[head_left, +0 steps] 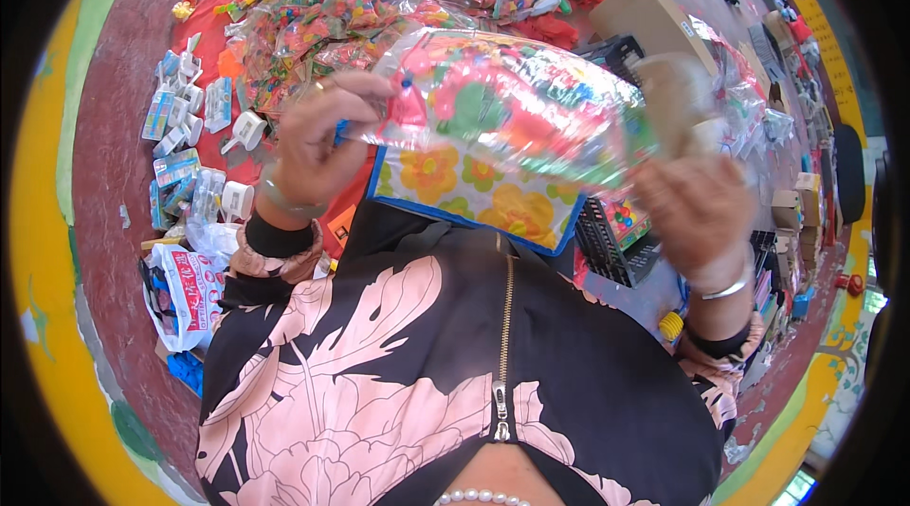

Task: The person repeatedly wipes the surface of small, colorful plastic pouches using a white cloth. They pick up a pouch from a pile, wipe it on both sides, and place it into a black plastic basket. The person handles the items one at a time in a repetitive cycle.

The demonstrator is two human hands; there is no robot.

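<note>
A clear plastic bag of colourful small toys (512, 99) is stretched out sideways between my two hands. My left hand (327, 141) pinches the bag's left end, close to a pink and a blue piece. At its right end, my right hand (697, 212) grips the bag, though motion blurs its fingers. Just above that hand stands a blurred beige rounded thing (675, 94); its kind is unclear, as is whether I hold it. Beneath the bag, a flowered cloth with a blue border (479, 189) lies across my lap.
A heap of similar filled bags (322, 32) spreads over red cloth beyond my hands. White plastic toy pieces and packs (185, 113) lie left, above a white carrier bag (185, 293). Right stand a black crate (602, 245), a cardboard box (654, 18) and more boxes (796, 207).
</note>
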